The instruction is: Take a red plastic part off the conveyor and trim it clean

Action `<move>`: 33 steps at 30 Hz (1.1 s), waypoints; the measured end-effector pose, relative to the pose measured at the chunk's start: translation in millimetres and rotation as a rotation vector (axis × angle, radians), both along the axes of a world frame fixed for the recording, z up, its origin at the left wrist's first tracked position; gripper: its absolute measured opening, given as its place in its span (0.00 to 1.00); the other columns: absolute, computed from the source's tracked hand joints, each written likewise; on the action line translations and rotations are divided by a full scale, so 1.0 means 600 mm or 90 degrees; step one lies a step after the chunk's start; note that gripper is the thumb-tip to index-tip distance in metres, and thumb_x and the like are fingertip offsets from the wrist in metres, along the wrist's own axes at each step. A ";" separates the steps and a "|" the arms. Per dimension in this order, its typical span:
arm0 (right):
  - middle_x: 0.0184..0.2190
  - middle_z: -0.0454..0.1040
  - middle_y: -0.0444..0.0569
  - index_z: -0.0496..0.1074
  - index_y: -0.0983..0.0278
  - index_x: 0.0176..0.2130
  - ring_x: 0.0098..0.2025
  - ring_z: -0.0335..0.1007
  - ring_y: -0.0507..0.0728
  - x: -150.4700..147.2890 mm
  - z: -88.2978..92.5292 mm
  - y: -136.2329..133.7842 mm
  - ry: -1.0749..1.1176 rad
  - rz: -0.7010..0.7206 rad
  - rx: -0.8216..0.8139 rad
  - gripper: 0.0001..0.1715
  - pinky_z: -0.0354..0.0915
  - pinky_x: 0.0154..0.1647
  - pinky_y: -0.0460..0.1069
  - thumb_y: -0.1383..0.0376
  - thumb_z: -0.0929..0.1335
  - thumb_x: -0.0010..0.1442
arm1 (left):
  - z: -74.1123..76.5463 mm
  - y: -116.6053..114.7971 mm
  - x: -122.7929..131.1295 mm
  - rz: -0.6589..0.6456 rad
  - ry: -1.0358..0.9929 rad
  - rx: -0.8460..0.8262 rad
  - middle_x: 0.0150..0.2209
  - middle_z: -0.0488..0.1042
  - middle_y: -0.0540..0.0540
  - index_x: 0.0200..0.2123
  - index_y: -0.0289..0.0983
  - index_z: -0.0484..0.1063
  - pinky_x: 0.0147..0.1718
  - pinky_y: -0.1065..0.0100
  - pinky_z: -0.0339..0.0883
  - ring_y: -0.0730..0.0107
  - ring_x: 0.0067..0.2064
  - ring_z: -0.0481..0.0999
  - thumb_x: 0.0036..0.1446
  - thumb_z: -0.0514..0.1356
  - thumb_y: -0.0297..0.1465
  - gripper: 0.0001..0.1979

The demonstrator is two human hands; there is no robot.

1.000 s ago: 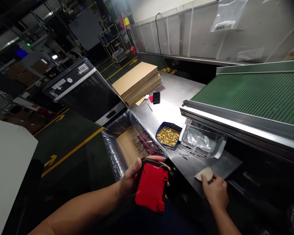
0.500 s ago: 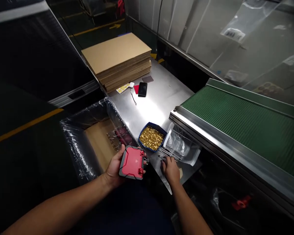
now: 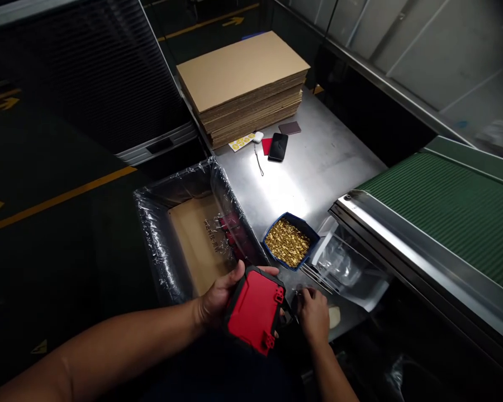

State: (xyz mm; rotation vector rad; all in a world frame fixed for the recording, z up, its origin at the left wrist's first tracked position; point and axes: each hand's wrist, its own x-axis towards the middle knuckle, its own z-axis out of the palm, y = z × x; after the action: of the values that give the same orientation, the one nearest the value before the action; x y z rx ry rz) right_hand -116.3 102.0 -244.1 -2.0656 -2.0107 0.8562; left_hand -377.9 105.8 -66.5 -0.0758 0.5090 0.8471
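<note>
A red cover point(image 3: 255, 310) is gripped by the left hand point(image 3: 218, 296). The right hand point(image 3: 314, 314) is curled on the bench point(image 3: 318, 167) beside it; its grip cannot be told. A tray point(image 3: 290, 242) of brass parts sits near.

Dim scene, overhead glare on steel table point(image 3: 318, 167), warped edges.

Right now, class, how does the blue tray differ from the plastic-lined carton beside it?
The blue tray is small and sits on the steel table; the plastic-lined carton is far bigger and stands off its edge. The tray brims with small gold pieces; the carton looks mostly bare. Both are open-topped.
</note>
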 end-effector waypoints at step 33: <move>0.35 0.75 0.47 0.73 0.62 0.45 0.33 0.73 0.48 0.008 0.450 -0.030 0.087 0.197 0.313 0.17 0.71 0.31 0.38 0.58 0.72 0.59 | 0.087 -0.062 0.103 -0.001 0.121 0.068 0.44 0.76 0.36 0.53 0.33 0.70 0.41 0.65 0.70 0.60 0.41 0.77 0.46 0.70 0.52 0.38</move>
State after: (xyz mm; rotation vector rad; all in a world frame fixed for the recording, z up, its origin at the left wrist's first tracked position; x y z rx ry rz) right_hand -111.7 83.9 25.7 -1.4250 -2.2162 0.4576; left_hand -316.1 68.3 -14.3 0.1042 0.6402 0.8826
